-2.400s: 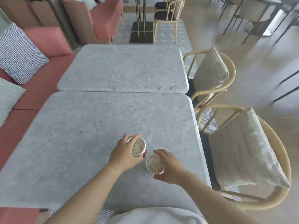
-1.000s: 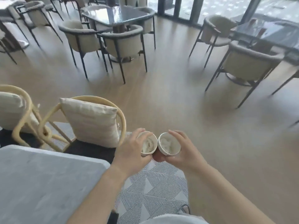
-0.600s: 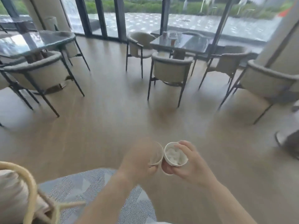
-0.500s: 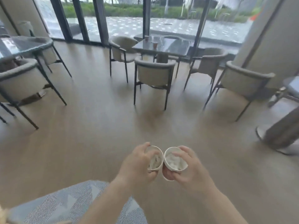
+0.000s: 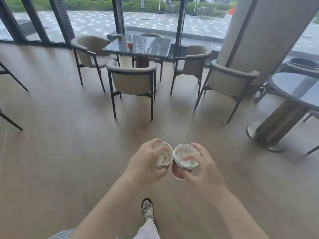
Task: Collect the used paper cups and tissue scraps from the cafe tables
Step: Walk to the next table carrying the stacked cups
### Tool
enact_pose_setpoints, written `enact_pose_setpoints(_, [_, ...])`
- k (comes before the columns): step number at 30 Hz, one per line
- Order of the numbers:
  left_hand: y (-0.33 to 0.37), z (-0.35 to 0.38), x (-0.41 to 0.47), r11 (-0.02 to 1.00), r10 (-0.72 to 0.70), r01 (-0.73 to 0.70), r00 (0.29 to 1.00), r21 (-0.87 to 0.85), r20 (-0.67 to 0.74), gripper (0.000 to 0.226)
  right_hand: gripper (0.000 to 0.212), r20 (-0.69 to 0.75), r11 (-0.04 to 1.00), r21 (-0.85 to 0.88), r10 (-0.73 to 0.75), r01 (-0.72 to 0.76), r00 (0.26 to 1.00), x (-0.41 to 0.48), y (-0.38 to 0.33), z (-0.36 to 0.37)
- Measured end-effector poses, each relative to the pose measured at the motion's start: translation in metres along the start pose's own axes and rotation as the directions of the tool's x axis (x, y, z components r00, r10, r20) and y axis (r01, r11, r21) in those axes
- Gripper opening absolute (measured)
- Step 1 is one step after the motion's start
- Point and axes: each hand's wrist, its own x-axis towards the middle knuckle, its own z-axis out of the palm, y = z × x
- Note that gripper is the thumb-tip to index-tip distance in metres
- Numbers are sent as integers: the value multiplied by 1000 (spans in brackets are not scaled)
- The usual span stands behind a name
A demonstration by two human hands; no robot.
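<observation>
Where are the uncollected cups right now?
Head view, upper centre: two cups stand on the left part of the dark square table by the window, chairs around it, well ahead of both hands.

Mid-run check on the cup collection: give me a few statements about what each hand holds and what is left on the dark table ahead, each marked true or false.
1. The left hand holds a paper cup with white tissue inside. True.
2. The right hand is empty. False: it grips a second cup, also stuffed with tissue.
3. Two more cups stand on the dark square table ahead. True.
4. The two held cups are stacked in each other. False: they sit side by side.
5. The person stands on a carpet. False: the sandalled foot is on wood floor.
</observation>
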Motion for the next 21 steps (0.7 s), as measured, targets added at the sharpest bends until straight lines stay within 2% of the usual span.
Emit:
enact_pose_setpoints(6, [-51,-5,123,997,11,-15,999,-71,-52,15,17,-27,999,-29,-27,26,999,125,17,7])
enact_pose_setpoints(11, [-88,-22,231,992,126,-128,986,-18,-106,19,38,-38,995,-54,-82,80,996,234,29,0])
enact_pose_setpoints(13, [-97,-32,272,987,159,-161,981,-5,-111,19,39,-51,992,-67,-106,102,993,274,32,0])
enact_pose_setpoints(16, [-109,-44,321,984,177,-178,983,-7,-43,20,33,-46,988,-89,-127,122,991,326,36,3])
enact_pose_setpoints(19, [-130,-51,367,979,200,-200,980,40,-5,13,15,-22,986,-107,-128,125,991,380,44,9])
enact_pose_setpoints(21, [-146,-56,401,979,194,-194,981,55,9,7,14,-25,982,-121,-146,142,989,420,51,13])
